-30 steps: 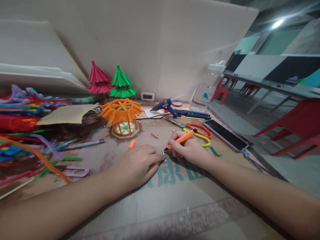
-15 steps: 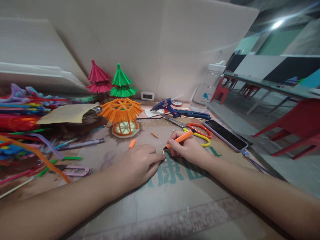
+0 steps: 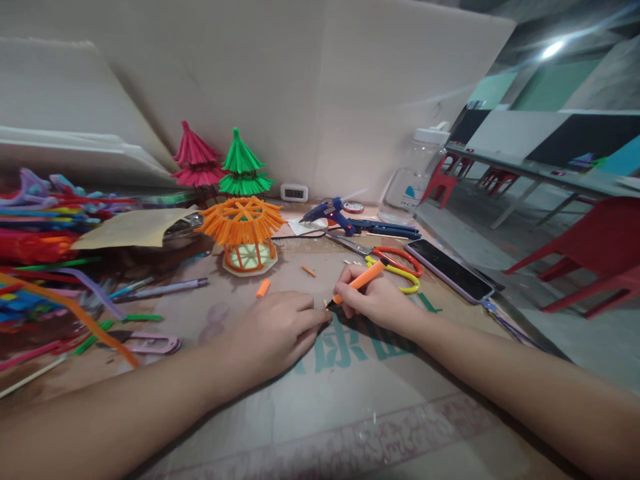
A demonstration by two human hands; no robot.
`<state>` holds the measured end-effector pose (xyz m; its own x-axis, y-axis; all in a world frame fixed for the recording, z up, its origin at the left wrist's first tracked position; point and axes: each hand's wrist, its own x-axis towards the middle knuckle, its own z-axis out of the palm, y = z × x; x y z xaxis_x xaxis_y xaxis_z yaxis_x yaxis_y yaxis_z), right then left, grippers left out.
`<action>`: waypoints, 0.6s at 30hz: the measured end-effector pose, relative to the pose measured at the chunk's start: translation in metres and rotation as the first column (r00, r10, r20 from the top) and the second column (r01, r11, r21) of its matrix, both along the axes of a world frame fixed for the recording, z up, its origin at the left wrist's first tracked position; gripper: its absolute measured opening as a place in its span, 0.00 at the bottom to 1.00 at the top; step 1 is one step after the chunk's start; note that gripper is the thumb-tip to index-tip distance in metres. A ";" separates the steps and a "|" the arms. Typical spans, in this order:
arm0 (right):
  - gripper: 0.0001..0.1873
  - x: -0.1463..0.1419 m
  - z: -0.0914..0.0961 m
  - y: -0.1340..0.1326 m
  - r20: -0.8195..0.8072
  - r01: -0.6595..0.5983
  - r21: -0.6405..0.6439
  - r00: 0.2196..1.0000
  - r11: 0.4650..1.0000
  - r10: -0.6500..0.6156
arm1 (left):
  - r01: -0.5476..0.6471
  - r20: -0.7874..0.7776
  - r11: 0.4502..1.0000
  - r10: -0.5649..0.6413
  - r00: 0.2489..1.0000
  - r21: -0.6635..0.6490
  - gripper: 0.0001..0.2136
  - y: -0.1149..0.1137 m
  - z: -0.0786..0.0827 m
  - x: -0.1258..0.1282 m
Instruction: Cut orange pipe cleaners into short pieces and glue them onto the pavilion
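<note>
My right hand (image 3: 377, 299) is closed round an orange craft knife (image 3: 357, 283), its tip pointing down-left onto a tiny pale stick piece (image 3: 327, 306) on the cardboard sheet (image 3: 350, 400). My left hand (image 3: 273, 333) lies palm down, its fingertips pinching that small piece against the sheet. An orange pipe-cleaner pavilion (image 3: 244, 233) stands behind my hands. A short orange piece (image 3: 263, 287) and a thinner one (image 3: 309, 271) lie between it and my hands.
Scissors with red and yellow handles (image 3: 395, 261), a phone (image 3: 449, 269) and a blue glue gun (image 3: 333, 213) lie to the right. Pink (image 3: 199, 160) and green (image 3: 243, 163) paper trees stand at the wall. Pipe cleaners (image 3: 45, 247) pile at left, pens (image 3: 165, 289) beside them. A bottle (image 3: 415, 177) stands behind.
The knife tip has shifted slightly left and up toward my left fingertips. My left hand has stayed in place.
</note>
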<state>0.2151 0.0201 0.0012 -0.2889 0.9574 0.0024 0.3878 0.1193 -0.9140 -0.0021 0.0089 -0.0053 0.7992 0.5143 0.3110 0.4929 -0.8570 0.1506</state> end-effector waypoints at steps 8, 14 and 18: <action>0.08 0.002 -0.002 0.000 -0.007 0.002 -0.004 1.000 1.000 -0.002 | 0.015 -0.049 0.999 -0.014 0.999 0.032 0.12 -0.004 -0.002 -0.002; 0.08 0.003 -0.006 0.000 -0.002 0.036 0.058 0.999 0.998 -0.036 | 0.013 -0.042 1.000 -0.013 0.999 0.011 0.13 -0.003 0.000 -0.001; 0.08 0.003 -0.007 0.002 0.004 0.023 0.047 1.000 0.999 -0.023 | 0.013 -0.039 1.000 -0.013 0.999 0.000 0.13 -0.003 -0.001 -0.002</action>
